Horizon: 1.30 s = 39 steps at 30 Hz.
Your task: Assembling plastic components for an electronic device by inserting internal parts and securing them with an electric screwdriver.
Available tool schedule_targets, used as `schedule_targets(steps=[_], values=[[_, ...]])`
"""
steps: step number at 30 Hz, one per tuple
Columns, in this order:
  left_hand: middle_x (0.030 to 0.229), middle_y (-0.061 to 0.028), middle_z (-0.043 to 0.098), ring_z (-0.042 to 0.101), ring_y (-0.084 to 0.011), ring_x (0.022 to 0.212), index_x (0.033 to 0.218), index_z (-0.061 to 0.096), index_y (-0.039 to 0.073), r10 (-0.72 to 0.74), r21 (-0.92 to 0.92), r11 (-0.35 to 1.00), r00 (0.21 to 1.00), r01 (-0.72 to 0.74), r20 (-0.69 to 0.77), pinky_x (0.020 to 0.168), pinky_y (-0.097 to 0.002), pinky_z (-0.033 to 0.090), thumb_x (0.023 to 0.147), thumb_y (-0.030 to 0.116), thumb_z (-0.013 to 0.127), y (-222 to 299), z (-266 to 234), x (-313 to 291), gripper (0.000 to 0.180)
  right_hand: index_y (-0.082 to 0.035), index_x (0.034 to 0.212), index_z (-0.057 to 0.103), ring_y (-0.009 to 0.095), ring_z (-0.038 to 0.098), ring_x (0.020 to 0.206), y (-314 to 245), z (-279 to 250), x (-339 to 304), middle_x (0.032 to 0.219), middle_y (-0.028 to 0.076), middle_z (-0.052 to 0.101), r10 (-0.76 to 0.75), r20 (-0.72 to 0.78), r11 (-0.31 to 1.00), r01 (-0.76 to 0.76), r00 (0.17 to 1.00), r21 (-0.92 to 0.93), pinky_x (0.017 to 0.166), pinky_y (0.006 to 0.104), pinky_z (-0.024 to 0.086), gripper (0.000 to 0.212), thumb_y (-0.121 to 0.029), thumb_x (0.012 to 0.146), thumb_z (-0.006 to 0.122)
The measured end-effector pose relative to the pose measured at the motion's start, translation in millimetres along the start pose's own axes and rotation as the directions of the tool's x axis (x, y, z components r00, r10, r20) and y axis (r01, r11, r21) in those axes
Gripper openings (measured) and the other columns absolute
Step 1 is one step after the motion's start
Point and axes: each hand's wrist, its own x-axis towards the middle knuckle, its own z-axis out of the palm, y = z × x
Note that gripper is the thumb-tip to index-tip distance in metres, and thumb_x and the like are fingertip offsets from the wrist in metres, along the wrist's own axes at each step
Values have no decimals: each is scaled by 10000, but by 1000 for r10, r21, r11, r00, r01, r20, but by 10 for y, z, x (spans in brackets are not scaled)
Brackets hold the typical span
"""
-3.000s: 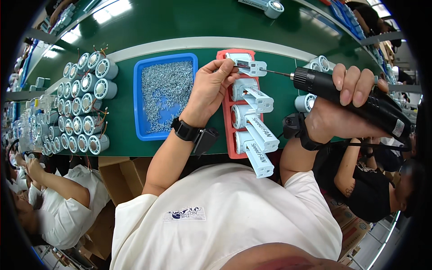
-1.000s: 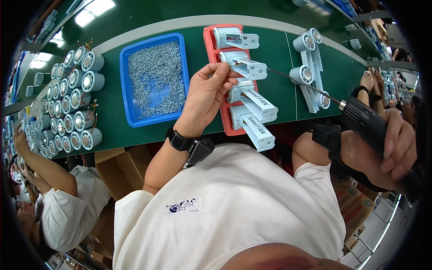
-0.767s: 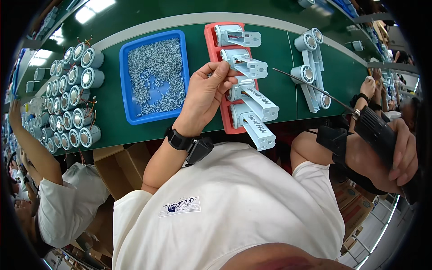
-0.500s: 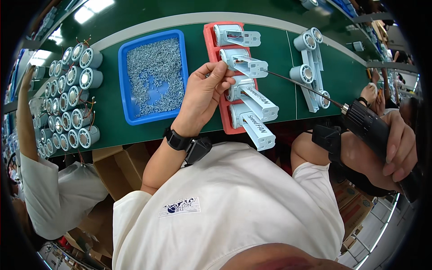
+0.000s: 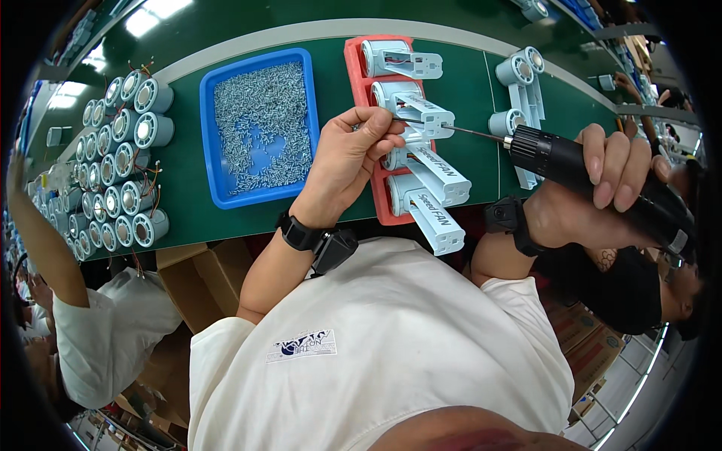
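Head view: screwdriver (image 5: pixel 602 177) clenched in right hand (image 5: pixel 594 188), long axis near level, thin bit (image 5: pixel 451 128) pointing left onto the second grey housing (image 5: pixel 414 113) in the red tray (image 5: pixel 361 90). Left hand (image 5: pixel 350 161) pinches at the bit tip (probably steadying a screw there, too small to tell), fingertips (image 5: pixel 383 128) touching the housing. Housings lie side by side across the tray, likely so each one is reachable in turn. Blue bin (image 5: pixel 210 150) of screws just left of the tray, close to the left hand. Grey cylinders (image 5: pixel 124 165) in rows further left; another person's sleeve (image 5: pixel 113 338) at lower left.
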Motion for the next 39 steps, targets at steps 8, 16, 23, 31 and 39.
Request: schedule_targets(steps=[8, 16, 23, 31, 39], values=[[1043, -185, 703, 732, -200, 856, 1161, 615, -72, -188, 74, 981, 975, 180, 117, 744, -239, 626, 1006, 204, 612, 112, -55, -24, 317, -72, 1193, 563, 129, 535, 611, 42, -151, 34, 751, -7, 557, 44, 29, 989, -48, 999, 137, 682, 341, 436, 654, -649, 890, 613], [1247, -247, 616, 698, -279, 1052, 1300, 470, -125, -225, -435, 891, 960, 133, -166, 812, -253, 629, 1059, 309, 488, 343, 12, -473, 496, -79, 1143, 613, 107, 506, 606, -35, 144, 32, 748, -17, 538, -18, 34, 953, 28, 999, -300, 704, 317, 395, 745, -750, 818, 619], [1254, -234, 605, 670, -227, 1034, 1301, 471, -98, -64, -466, 864, 960, 190, 272, 833, -226, 603, 1087, 257, 418, 39, -577, -380, 418, -98, 1204, 593, 126, 507, 619, 61, 164, 68, 766, -16, 540, 42, 128, 937, 5, 991, -349, 725, 345, 395, 774, -783, 853, 517], [1123, -173, 669, 676, -166, 833, 1192, 529, -42, -99, -276, 961, 962, 26, -255, 724, -224, 584, 1083, 265, 442, 251, 15, -412, 337, -110, 1198, 600, 132, 518, 626, 145, 45, 99, 766, -18, 542, 130, 274, 957, -48, 953, -285, 763, 362, 387, 680, -720, 936, 451], [1052, -125, 694, 665, -125, 850, 1187, 579, -24, -1, -179, 983, 990, 27, 142, 729, -219, 553, 1063, 317, 492, 104, -334, -323, 373, -135, 1195, 612, 112, 523, 616, 199, 102, 69, 751, -19, 543, 43, 223, 943, 34, 974, -331, 737, 352, 388, 722, -773, 883, 483]])
